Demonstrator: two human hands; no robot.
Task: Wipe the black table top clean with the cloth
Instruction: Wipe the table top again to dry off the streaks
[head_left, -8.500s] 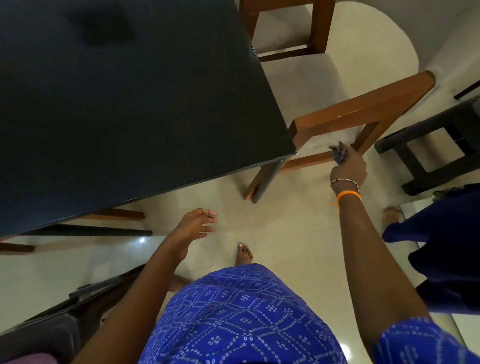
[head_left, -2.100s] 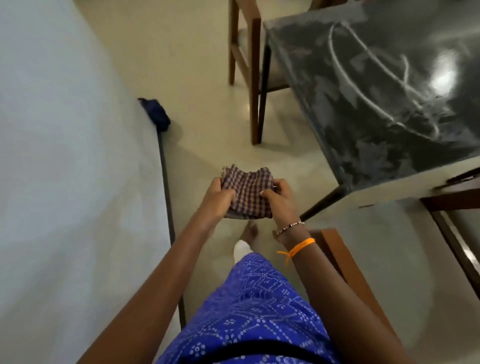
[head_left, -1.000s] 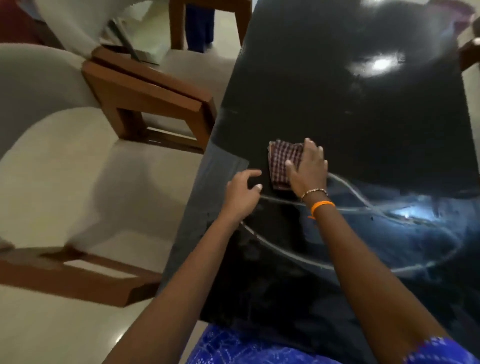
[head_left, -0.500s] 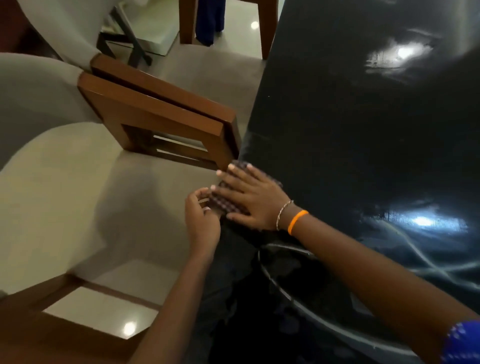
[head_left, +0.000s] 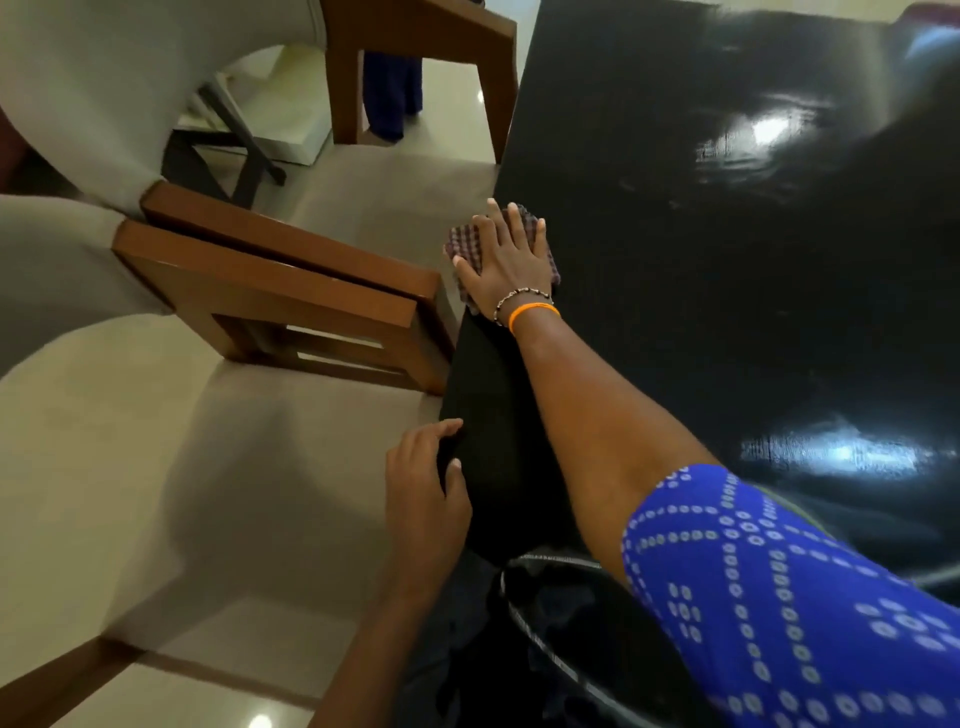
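The glossy black table top (head_left: 727, 260) fills the right half of the view. A folded checked cloth (head_left: 465, 240) lies at its left edge, partly hanging over. My right hand (head_left: 506, 260) presses flat on the cloth with fingers spread, covering most of it. My left hand (head_left: 423, 486) rests on the table's left edge nearer to me, its thumb on top and its fingers curled over the side. A pale smear line (head_left: 540, 644) curves across the near part of the table.
A wooden chair (head_left: 280, 291) with a pale cushion stands close against the table's left edge beside the cloth. A second wooden chair (head_left: 415, 31) is farther back. A dark metal stand (head_left: 234, 145) is on the cream floor behind them.
My right hand has slid the cloth farther away along the table's left edge. My left hand has left the cloth and now holds the edge closer to me.
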